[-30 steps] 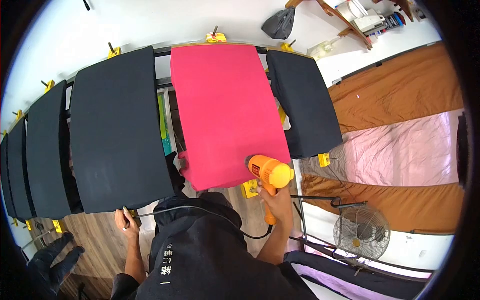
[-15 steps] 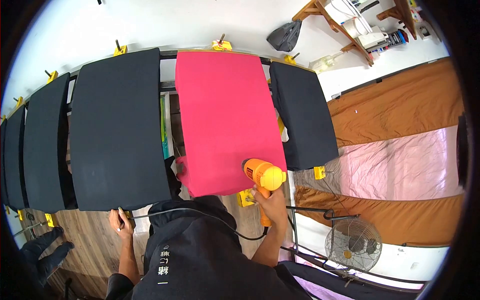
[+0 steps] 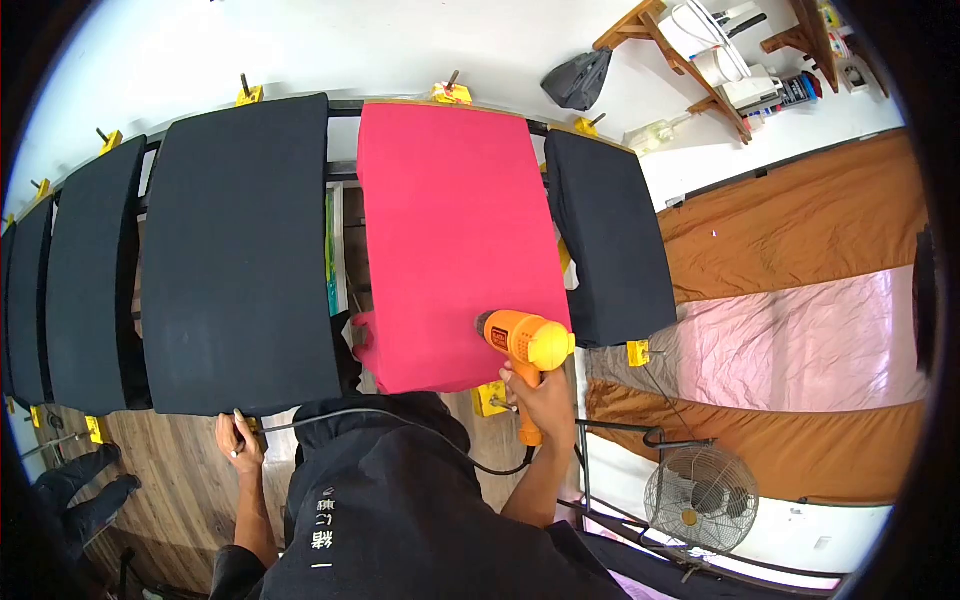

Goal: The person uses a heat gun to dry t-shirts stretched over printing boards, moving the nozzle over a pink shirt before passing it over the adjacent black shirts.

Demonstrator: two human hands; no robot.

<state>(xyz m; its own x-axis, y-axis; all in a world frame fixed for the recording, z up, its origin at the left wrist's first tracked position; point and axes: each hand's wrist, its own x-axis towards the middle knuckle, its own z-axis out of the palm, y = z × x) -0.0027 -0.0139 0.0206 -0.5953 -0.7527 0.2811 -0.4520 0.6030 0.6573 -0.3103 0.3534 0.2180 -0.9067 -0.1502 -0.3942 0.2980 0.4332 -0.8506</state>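
Note:
An orange heat gun is gripped by its handle in my right hand, its dark nozzle pointing left over the lower part of a red shirt stretched on a board. From the handle's base a black cable runs left across my body. My left hand is closed at the front edge of a wide black shirt, beside the cable's far end; what its fingers hold is hard to make out. Another black shirt lies on the board to the right of the red one.
More black shirts line the rail at the left. Yellow clamps mark the board ends. A wire fan stands at the lower right, near brown and pink cloth. Another person's legs show at the lower left.
The heat gun in my right hand has shifted slightly left over the red shirt. The whole view has shifted a little. My left hand remains at the black shirt's edge.

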